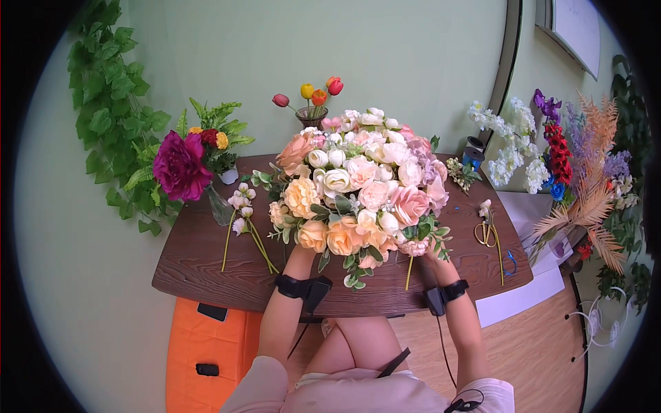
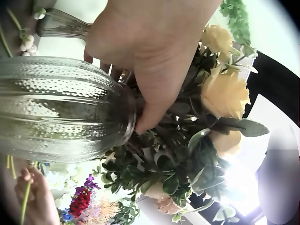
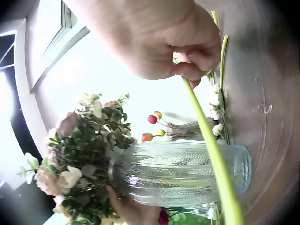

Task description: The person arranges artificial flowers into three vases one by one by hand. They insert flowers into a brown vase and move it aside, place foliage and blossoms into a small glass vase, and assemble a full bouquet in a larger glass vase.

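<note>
A ribbed, dimpled glass vase (image 2: 61, 108) stands under a big bouquet (image 1: 365, 186) of white, pink and peach flowers, which hides it in the head view. My left hand (image 2: 145, 56) grips the neck of the vase, thumb at the rim beside the leafy stems. In the right wrist view, part of that left hand (image 3: 136, 211) shows at the vase's mouth. My right hand (image 3: 183, 42) pinches a green flower stem (image 3: 206, 131) between thumb and fingers, in front of the vase. The stem's cut end (image 1: 409, 273) points toward me below the bouquet.
White-flowered stems (image 1: 251, 227) lie left on the brown table (image 1: 200, 255), near a glass vase holding a large purple flower (image 1: 180, 165). Gold-handled scissors (image 1: 485, 234) and another stem (image 1: 498, 255) lie right. Tulips (image 1: 319, 96) stand behind; taller flowers (image 1: 578, 165) stand beyond the right edge.
</note>
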`<state>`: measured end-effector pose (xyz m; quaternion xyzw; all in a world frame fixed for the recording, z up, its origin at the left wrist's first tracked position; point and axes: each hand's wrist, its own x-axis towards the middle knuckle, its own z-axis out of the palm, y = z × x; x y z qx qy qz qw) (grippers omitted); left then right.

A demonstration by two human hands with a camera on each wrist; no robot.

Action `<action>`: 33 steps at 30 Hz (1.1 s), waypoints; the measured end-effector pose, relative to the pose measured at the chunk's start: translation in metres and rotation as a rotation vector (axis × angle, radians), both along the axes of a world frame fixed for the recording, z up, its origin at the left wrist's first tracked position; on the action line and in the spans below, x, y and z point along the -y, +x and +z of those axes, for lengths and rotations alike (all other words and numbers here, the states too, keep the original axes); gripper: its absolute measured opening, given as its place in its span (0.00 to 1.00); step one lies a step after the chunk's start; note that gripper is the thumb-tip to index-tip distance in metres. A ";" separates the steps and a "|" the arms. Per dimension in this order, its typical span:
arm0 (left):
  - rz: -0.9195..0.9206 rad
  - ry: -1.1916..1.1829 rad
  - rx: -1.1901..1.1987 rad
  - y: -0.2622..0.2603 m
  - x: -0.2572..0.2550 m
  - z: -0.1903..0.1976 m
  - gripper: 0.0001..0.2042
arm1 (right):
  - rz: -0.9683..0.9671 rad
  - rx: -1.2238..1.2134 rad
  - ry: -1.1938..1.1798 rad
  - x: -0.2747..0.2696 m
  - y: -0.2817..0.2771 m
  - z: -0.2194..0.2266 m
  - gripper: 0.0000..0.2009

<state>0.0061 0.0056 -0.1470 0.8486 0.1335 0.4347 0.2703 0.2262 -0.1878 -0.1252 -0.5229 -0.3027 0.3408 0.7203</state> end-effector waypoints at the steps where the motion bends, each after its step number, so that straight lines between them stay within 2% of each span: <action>1: 0.006 -0.008 0.014 -0.003 0.005 -0.006 0.19 | -0.006 -0.059 -0.001 0.000 -0.003 0.007 0.09; 4: 0.026 -0.031 0.052 0.000 0.005 -0.008 0.19 | 0.005 0.002 0.105 -0.010 0.027 -0.058 0.10; 7: 0.046 -0.055 0.085 -0.009 0.014 -0.017 0.19 | -0.049 -0.116 0.014 0.006 0.024 -0.073 0.10; 10: 0.065 -0.074 0.118 -0.003 0.009 -0.014 0.19 | -0.094 -0.126 0.055 0.016 0.016 -0.083 0.09; 15: 0.099 -0.099 0.168 -0.049 0.044 -0.060 0.20 | -0.174 -0.149 0.099 0.020 0.010 -0.082 0.07; 22: 0.144 -0.148 0.238 -0.012 0.035 -0.042 0.20 | -0.199 -0.160 0.132 0.021 0.010 -0.085 0.07; 25: 0.158 -0.174 0.269 -0.029 0.051 -0.053 0.20 | -0.218 -0.176 0.130 0.022 0.009 -0.086 0.07; 27: 0.169 -0.191 0.290 -0.007 0.035 -0.042 0.20 | -0.236 -0.172 0.138 0.022 0.008 -0.084 0.07; 30: 0.186 -0.214 0.321 -0.042 0.058 -0.074 0.20 | -0.230 -0.160 0.145 0.021 0.008 -0.086 0.08; 33: 0.203 -0.237 0.355 -0.036 0.059 -0.074 0.20 | -0.224 -0.151 0.148 0.022 0.008 -0.087 0.08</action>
